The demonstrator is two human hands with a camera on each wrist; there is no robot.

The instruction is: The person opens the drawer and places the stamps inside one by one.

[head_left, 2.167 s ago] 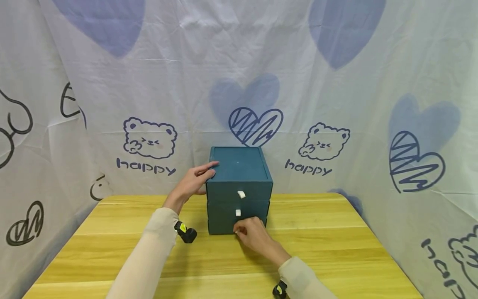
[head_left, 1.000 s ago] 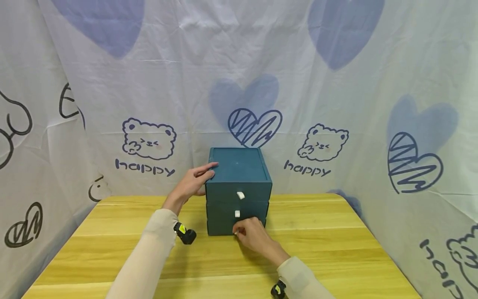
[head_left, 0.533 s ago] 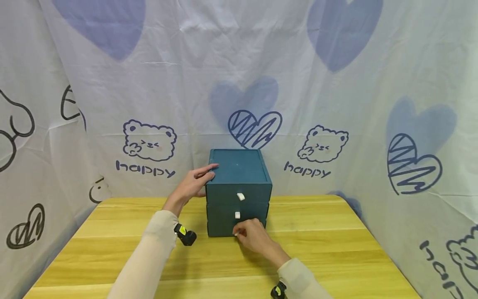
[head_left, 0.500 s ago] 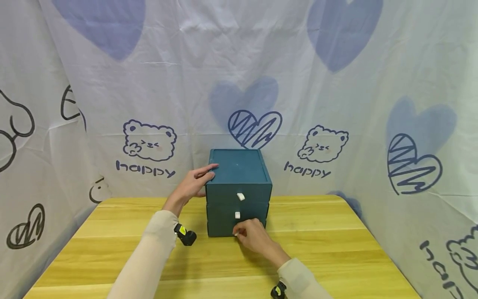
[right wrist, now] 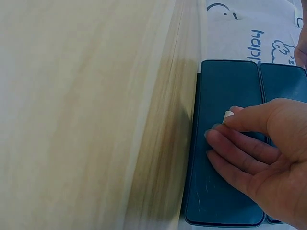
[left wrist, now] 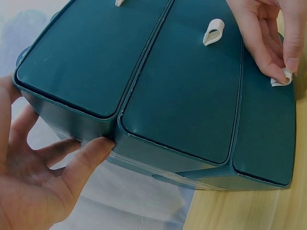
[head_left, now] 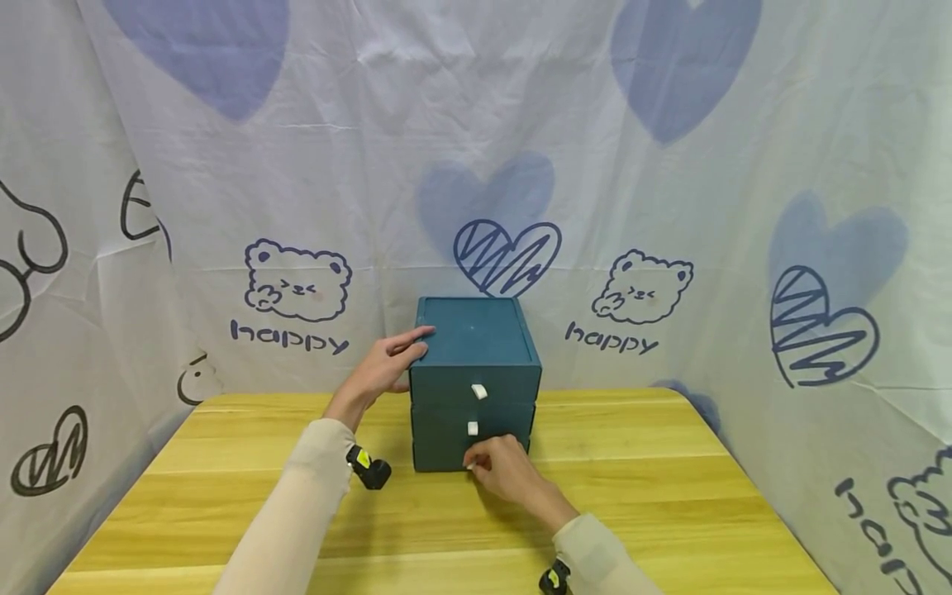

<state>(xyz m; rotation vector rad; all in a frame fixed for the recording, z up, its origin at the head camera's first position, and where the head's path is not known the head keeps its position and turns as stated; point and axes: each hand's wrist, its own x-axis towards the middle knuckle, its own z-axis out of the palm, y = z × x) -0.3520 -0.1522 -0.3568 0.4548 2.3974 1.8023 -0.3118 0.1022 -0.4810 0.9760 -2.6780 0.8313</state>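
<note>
A dark teal three-drawer cabinet (head_left: 479,335) stands on the table, its drawer fronts facing me. White loop pulls hang on the fronts: the top pull (head_left: 479,391), the middle pull (head_left: 473,429) and the bottom drawer pull (left wrist: 278,83). My right hand (head_left: 509,475) pinches the bottom pull between thumb and fingertips, its other fingers near the drawer front; in the head view the hand largely hides this pull. My left hand (head_left: 378,368) rests against the cabinet's upper left edge. In the left wrist view its thumb (left wrist: 91,158) touches the side and its fingers are spread.
The wooden table (head_left: 632,496) reaches out on both sides of the cabinet. A white printed curtain (head_left: 476,124) hangs close behind and along both sides. Small black wrist cameras, one of them the left wrist camera (head_left: 369,468), sit on the sleeves.
</note>
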